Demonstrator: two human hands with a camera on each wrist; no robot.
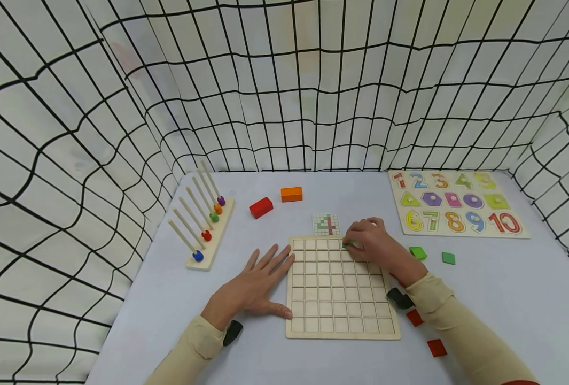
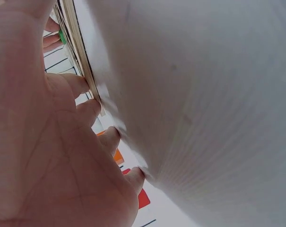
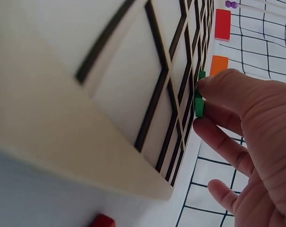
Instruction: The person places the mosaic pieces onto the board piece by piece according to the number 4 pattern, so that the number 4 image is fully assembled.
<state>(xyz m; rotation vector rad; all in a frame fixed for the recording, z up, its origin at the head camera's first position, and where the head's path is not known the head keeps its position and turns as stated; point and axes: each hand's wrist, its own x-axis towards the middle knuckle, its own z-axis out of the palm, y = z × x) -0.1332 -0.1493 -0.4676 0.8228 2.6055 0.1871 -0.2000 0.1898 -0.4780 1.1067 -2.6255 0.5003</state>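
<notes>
- Two red tiles [image 1: 426,331] lie near right, beside the right sleeve.
- Left hand [image 1: 255,286] is spread flat on the table, fingertips touching the left edge of the grid board [image 1: 339,310]; it grips nothing.
- Right hand [image 1: 377,247] pinches a green tile [image 1: 347,244] at the board's far row, fingers curled round it.
- The tile looks light, stiff and thin; best taken by its edges.
- Two spare green tiles [image 1: 433,255] lie right of the board.
- Pattern card [image 1: 326,224] lies just beyond the board.
</notes>
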